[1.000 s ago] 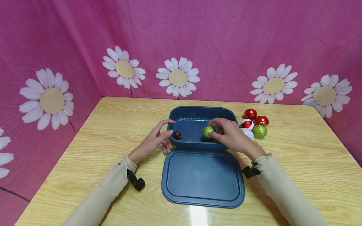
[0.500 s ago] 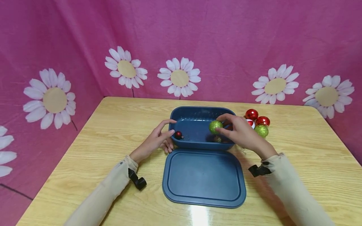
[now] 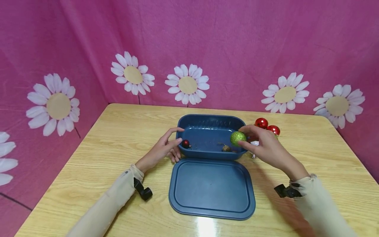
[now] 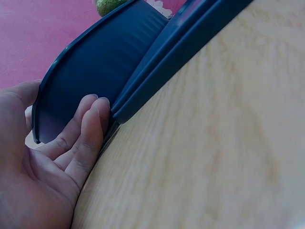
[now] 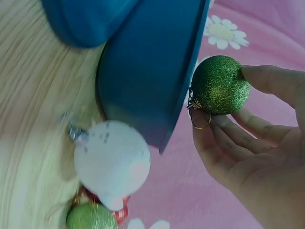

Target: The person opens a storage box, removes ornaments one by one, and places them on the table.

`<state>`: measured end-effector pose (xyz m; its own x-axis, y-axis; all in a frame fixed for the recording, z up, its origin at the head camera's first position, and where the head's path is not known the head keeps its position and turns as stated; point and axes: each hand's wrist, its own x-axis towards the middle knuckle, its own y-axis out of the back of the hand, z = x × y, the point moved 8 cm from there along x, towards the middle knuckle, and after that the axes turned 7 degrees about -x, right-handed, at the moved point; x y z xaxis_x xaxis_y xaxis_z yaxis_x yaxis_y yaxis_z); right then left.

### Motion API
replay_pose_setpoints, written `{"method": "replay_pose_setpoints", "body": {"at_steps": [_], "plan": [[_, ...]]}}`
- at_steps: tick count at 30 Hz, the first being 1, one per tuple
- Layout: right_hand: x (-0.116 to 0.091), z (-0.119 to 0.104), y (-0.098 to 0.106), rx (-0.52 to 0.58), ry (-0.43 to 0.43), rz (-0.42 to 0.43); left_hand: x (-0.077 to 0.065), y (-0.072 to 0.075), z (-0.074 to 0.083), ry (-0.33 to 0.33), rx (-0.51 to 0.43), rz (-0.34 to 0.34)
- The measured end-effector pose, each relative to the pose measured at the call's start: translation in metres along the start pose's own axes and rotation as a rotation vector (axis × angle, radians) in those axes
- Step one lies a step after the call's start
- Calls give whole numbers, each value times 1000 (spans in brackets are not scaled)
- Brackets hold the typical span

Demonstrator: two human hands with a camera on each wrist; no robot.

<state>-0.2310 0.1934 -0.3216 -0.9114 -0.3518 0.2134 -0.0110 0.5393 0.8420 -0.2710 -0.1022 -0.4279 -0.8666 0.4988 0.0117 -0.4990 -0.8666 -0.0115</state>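
Note:
My right hand (image 3: pixel 270 148) pinches a green glitter bauble (image 3: pixel 238 138) between thumb and fingers, over the right end of a dark blue rectangular box (image 3: pixel 204 154). In the right wrist view the bauble's gold loop (image 5: pixel 202 125) hangs beside the fingers. At the box's left end, my left hand (image 3: pixel 160 148) holds the rim, its other fingers against the outer wall (image 4: pixel 90 71). Inside the box lie a small dark red bauble (image 3: pixel 185 143) on the left and a small gold one (image 3: pixel 226 148) near the front wall.
A flat blue lid (image 3: pixel 211 189) lies in front of the box. Right of the box are two red baubles (image 3: pixel 261 123), a white bauble (image 5: pixel 112 160) and another green one (image 5: pixel 90 217), partly hidden by my right hand. A pink flowered cloth (image 3: pixel 231 49) hangs behind the table.
My right hand has carried the green bauble rightward across the box to its right end. This uncovers the small gold bauble inside. The left hand stays at the rim.

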Motion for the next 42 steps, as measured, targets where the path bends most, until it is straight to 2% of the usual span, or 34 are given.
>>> {"method": "replay_pose_setpoints", "body": {"at_steps": [8,18,23,31,42], "plan": [[-12,12,25,-27,25,96,0,0,-2,7,1,3],[-26,40,46,-95,-25,119,0,0,0,11,6,5],[-27,57,54,-147,-61,88,-1,0,1,3,-7,3],[-30,77,56,-174,-68,19,0,-3,3,4,-18,-13],[-29,90,40,-177,-80,-102,0,-2,2,10,-25,-15]]}}
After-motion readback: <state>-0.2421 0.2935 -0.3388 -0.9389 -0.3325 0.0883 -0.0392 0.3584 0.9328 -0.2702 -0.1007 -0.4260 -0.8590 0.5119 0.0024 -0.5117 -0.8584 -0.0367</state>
